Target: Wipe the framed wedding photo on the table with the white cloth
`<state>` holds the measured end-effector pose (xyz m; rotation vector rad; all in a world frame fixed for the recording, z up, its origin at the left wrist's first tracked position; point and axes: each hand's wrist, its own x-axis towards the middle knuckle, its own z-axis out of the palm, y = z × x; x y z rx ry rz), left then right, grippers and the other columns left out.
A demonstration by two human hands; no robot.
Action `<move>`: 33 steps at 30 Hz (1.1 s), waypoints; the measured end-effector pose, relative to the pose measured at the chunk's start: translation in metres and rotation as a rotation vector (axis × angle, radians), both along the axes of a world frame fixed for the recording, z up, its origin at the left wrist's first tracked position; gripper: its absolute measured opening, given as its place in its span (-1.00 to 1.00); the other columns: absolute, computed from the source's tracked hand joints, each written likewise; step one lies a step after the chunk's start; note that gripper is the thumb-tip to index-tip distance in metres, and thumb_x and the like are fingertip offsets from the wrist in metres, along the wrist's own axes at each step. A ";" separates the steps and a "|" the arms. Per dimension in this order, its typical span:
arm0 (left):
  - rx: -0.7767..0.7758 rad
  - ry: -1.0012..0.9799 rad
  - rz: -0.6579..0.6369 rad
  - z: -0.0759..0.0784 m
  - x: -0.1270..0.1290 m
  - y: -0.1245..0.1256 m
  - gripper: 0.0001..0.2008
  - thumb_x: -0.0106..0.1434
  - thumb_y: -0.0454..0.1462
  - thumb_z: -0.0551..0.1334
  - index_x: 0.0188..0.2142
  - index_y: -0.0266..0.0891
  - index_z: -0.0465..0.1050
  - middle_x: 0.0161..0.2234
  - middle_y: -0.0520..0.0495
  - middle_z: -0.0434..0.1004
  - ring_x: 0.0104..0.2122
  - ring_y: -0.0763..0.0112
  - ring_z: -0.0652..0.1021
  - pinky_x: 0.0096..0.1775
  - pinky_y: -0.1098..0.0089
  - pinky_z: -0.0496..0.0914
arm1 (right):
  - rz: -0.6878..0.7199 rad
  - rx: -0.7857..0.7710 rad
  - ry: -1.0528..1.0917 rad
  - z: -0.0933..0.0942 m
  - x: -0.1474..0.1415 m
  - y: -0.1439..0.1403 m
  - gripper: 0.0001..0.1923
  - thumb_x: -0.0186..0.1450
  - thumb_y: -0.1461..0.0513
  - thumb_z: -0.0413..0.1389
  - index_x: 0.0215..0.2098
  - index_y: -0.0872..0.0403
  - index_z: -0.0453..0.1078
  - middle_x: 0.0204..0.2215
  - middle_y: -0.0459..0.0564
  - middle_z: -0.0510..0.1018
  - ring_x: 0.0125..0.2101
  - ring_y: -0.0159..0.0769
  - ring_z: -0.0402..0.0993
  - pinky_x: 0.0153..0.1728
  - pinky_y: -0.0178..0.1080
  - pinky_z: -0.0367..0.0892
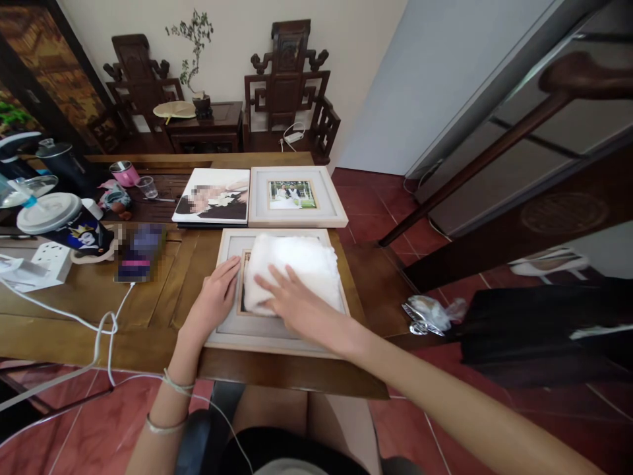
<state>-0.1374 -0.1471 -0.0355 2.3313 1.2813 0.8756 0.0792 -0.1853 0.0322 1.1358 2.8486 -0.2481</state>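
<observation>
- Right hand (291, 300), centre of frame: fingers spread flat, palm down, pressing a folded white cloth (291, 267). Gripping nothing.
- Cloth lies on the glass of the near picture frame (270, 333), covering most of the middle; frame lies flat on the wooden worktop (163, 277) at its front edge.
- Left hand (215, 300): fingers loosely together, resting flat on the frame's left border, just beside the cloth. Two thin bands on that wrist.
- Picture frames counted: two. The second (297, 198) lies just above the first, photo showing.
- One photo book (212, 196) touching the second frame's left side.
- Left of frame, clutter well apart from the hands: one white power strip (49, 258), white cable (106, 326) trailing off the edge, one lidded cup (64, 224), one pink mug (124, 173), one small glass (147, 187).
- Upper frame: two carved chairs (289, 86), one potted plant (195, 53) between.
</observation>
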 end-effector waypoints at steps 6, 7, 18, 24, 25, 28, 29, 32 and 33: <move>-0.070 0.009 0.014 0.011 0.004 -0.005 -0.57 0.44 -0.23 -0.08 0.24 -0.23 0.22 0.26 -0.23 0.26 0.27 0.20 0.26 0.25 0.04 0.18 | 0.113 -0.183 0.112 0.018 0.006 -0.044 -0.42 0.14 0.52 -0.03 0.07 0.06 0.45 0.29 0.11 0.22 0.31 0.12 -0.04 0.23 0.23 0.02; -0.084 0.006 0.018 0.014 0.004 -0.006 -0.55 0.45 -0.22 -0.10 0.27 -0.23 0.18 0.29 -0.22 0.20 0.29 0.21 0.22 0.27 0.04 0.14 | 0.099 -0.176 0.117 0.016 0.002 -0.039 -0.41 0.15 0.52 -0.04 0.09 0.07 0.43 0.30 0.11 0.20 0.31 0.11 -0.05 0.23 0.22 0.02; -0.089 -0.038 -0.052 0.018 -0.001 -0.007 -0.44 0.46 -0.11 -0.15 0.39 -0.15 -0.19 0.40 -0.15 -0.11 0.37 0.26 -0.03 0.33 0.10 -0.07 | -0.141 0.214 0.016 -0.007 -0.054 0.043 -0.57 0.33 0.38 -0.03 0.13 0.17 0.39 0.31 0.22 0.16 0.30 0.26 -0.05 0.24 0.30 -0.09; -0.074 -0.053 -0.066 0.018 -0.002 -0.010 -0.43 0.46 -0.06 -0.18 0.39 -0.09 -0.21 0.40 -0.11 -0.11 0.37 0.21 -0.01 0.32 0.08 -0.06 | 0.082 -0.020 0.024 0.007 -0.041 -0.014 -0.63 0.24 0.39 0.08 -0.01 0.12 0.51 0.31 0.20 0.16 0.29 0.26 -0.04 0.22 0.31 -0.06; -0.076 -0.052 -0.075 0.019 -0.003 -0.011 -0.43 0.45 -0.06 -0.18 0.39 -0.09 -0.21 0.40 -0.12 -0.12 0.37 0.20 -0.02 0.32 0.08 -0.06 | 0.084 -0.039 0.042 0.007 -0.040 -0.016 -0.62 0.25 0.40 0.07 0.01 0.13 0.49 0.32 0.20 0.13 0.30 0.24 -0.05 0.23 0.30 -0.05; -0.080 -0.035 -0.107 0.022 -0.002 -0.012 -0.42 0.45 -0.05 -0.17 0.39 -0.09 -0.23 0.40 -0.11 -0.16 0.37 0.17 -0.07 0.31 0.06 -0.06 | 0.015 -0.007 0.043 0.001 -0.042 -0.002 -0.59 0.27 0.42 0.00 0.05 0.16 0.46 0.33 0.18 0.12 0.31 0.21 -0.09 0.23 0.29 -0.04; -0.068 -0.026 -0.114 0.023 -0.002 -0.013 -0.42 0.45 -0.06 -0.16 0.39 -0.09 -0.23 0.41 -0.11 -0.17 0.38 0.16 -0.10 0.32 0.04 -0.07 | -0.007 0.034 0.042 -0.002 -0.044 0.008 -0.58 0.28 0.42 -0.02 0.07 0.17 0.44 0.32 0.18 0.14 0.32 0.20 -0.11 0.24 0.29 -0.06; 0.001 0.001 -0.120 0.024 -0.001 -0.013 -0.42 0.46 -0.10 -0.13 0.39 -0.11 -0.24 0.41 -0.12 -0.19 0.38 0.15 -0.19 0.32 0.00 -0.12 | -0.022 0.184 0.077 -0.010 -0.052 0.040 -0.53 0.34 0.40 -0.09 0.19 0.20 0.32 0.27 0.22 0.23 0.34 0.11 -0.15 0.27 0.29 -0.16; 0.019 0.010 -0.118 0.024 0.000 -0.012 -0.42 0.46 -0.11 -0.11 0.39 -0.13 -0.25 0.41 -0.14 -0.20 0.38 0.15 -0.20 0.32 0.00 -0.13 | -0.027 0.221 0.090 -0.012 -0.055 0.050 -0.51 0.35 0.39 -0.10 0.23 0.19 0.27 0.26 0.21 0.25 0.34 0.08 -0.15 0.27 0.28 -0.19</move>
